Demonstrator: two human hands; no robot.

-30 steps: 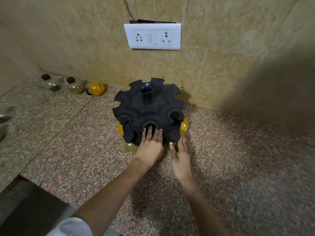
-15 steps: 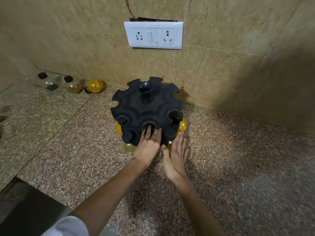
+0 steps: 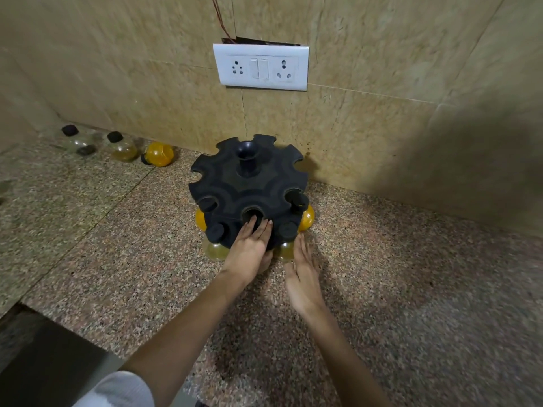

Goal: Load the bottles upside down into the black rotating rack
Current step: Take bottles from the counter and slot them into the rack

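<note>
The round, notched black rack [image 3: 249,186] stands by the far wall, four bottles [image 3: 307,220] hanging in it. At least three loose bottles [image 3: 160,154] sit far left. Left hand [image 3: 249,251] lies flat on the rack, right hand [image 3: 302,277] flat beside it.

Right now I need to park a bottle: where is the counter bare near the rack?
Bare counter right of the rack, out to the wall, and left of it, short of the loose bottles. Crowded at the rack's front: left hand and right hand.
</note>
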